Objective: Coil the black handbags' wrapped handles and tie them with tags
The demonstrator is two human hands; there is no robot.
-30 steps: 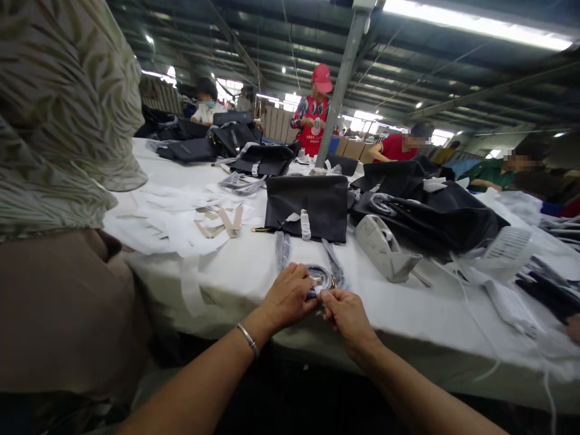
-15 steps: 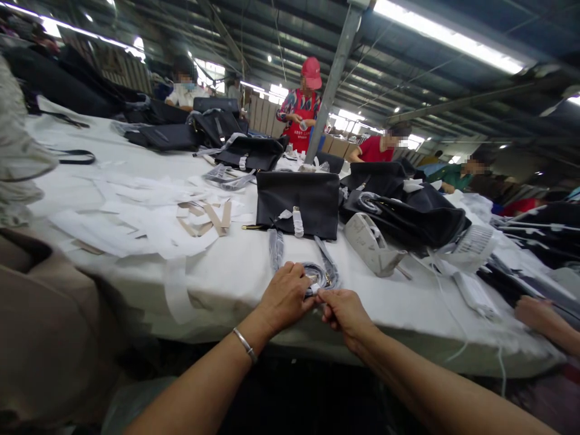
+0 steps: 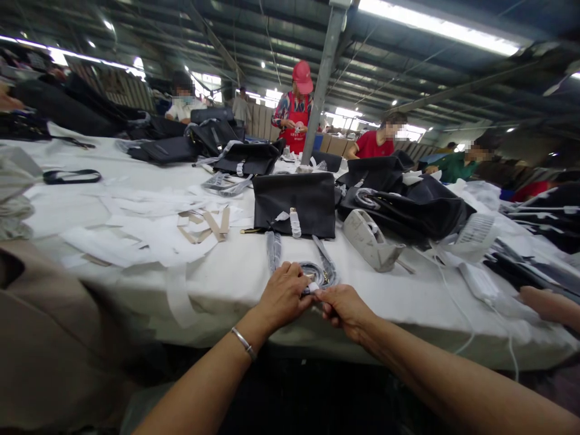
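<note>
My left hand (image 3: 284,295) and my right hand (image 3: 343,305) meet at the near edge of the white table (image 3: 235,272), fingers pinched together on the wrapped strap (image 3: 319,273) of a black handbag (image 3: 294,204). The strap loops out from the bag toward me, and the bag lies flat just beyond my hands. A small white piece shows between my fingertips. A silver bracelet sits on my left wrist.
A grey tape dispenser (image 3: 369,240) stands right of the bag. More black bags (image 3: 408,208) are piled at right and at the back. White paper scraps (image 3: 149,226) cover the left. A person's clothing (image 3: 49,326) fills the near left; another person's hand (image 3: 546,302) rests at right. Several workers stand beyond.
My hands have stayed pinched on the strap. The view has swung left and the person at my left has slid out of most of the picture.
</note>
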